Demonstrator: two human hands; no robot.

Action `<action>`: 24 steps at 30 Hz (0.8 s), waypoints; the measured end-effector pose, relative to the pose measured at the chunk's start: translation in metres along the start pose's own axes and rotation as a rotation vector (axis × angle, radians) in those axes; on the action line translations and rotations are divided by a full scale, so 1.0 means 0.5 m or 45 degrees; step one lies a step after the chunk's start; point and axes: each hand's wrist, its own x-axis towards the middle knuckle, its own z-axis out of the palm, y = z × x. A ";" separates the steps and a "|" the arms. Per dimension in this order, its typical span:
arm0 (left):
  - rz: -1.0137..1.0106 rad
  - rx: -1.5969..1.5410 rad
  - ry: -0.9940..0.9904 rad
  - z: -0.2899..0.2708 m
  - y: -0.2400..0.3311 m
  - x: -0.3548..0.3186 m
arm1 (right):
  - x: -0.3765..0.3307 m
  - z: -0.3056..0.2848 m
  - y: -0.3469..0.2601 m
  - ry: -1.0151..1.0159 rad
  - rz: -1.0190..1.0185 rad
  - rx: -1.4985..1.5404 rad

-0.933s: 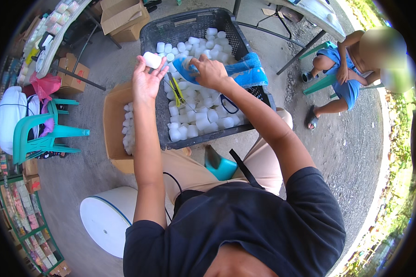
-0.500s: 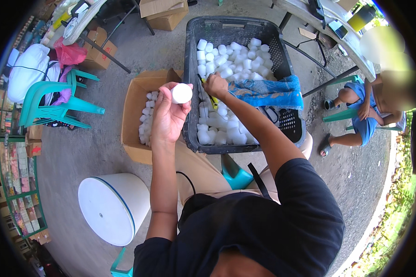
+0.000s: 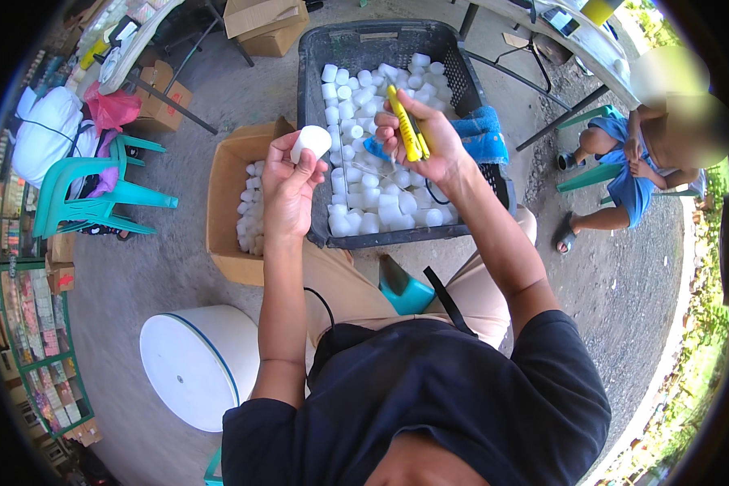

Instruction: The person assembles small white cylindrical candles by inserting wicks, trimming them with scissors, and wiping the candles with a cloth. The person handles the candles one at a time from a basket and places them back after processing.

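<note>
My left hand [image 3: 287, 190] pinches one short white cylinder [image 3: 311, 142] between thumb and fingers, above the gap between a carton and a crate. In my right hand [image 3: 436, 146], raised over the crate, is a yellow utility knife [image 3: 407, 128] with a dark strip; whether its blade is out I cannot tell. Below both hands stands the black plastic crate [image 3: 397, 241], holding many loose white cylinders [image 3: 373, 194] like the one I hold. A blue patterned towel [image 3: 484, 123] hangs over the crate's right side, partly behind my right hand.
Left of the crate, an open cardboard box [image 3: 223, 206] contains more white cylinders. A large white round container [image 3: 194, 368] stands at lower left, with a green plastic chair [image 3: 97, 194] beyond. Another person [image 3: 632, 162] sits at right beside a table [image 3: 591, 57].
My right hand has lifted off the crate's contents and turned, bringing the knife up beside the left hand. The held cylinder has tilted in my left fingers. The view has shifted slightly.
</note>
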 end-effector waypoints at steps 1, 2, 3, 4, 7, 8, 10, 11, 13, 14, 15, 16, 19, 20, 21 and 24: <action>0.051 0.104 -0.001 0.005 -0.005 -0.004 | -0.030 0.002 0.021 0.008 -0.009 0.036; 0.100 0.208 -0.010 0.014 -0.010 -0.008 | -0.050 -0.004 0.037 -0.022 -0.101 -0.239; 0.093 0.150 -0.029 0.026 -0.009 -0.013 | -0.069 -0.005 0.052 -0.049 -0.184 -0.513; 0.087 0.093 -0.047 0.041 -0.004 -0.019 | -0.101 -0.001 0.061 -0.117 -0.259 -0.781; 0.272 0.244 -0.153 0.076 -0.003 -0.032 | -0.164 0.023 0.086 -0.050 -0.701 -1.765; 0.368 0.340 -0.203 0.089 -0.004 -0.035 | -0.179 0.024 0.082 -0.070 -0.708 -1.846; 0.379 0.432 -0.254 0.116 0.003 -0.047 | -0.201 0.019 0.079 -0.034 -0.830 -1.942; 0.387 0.478 -0.279 0.127 0.008 -0.054 | -0.212 0.019 0.078 -0.018 -0.893 -1.989; 0.485 0.604 -0.264 0.124 0.004 -0.057 | -0.233 0.026 0.073 0.027 -0.911 -2.138; 0.534 0.622 -0.257 0.125 -0.001 -0.058 | -0.247 0.034 0.071 0.043 -0.895 -2.196; 0.584 0.640 -0.250 0.126 -0.004 -0.059 | -0.256 0.040 0.070 0.059 -0.878 -2.253; 0.591 0.668 -0.232 0.130 -0.005 -0.064 | -0.261 0.040 0.071 0.081 -0.934 -2.295; 0.618 0.741 -0.199 0.153 0.000 -0.074 | -0.267 0.040 0.072 0.123 -1.096 -2.415; 0.633 0.761 -0.195 0.157 0.002 -0.077 | -0.266 0.043 0.075 0.113 -1.145 -2.449; 0.648 0.781 -0.191 0.159 0.002 -0.080 | -0.267 0.044 0.076 0.101 -1.193 -2.484; 0.700 0.752 -0.164 0.158 -0.002 -0.082 | -0.268 0.045 0.077 0.143 -1.227 -2.546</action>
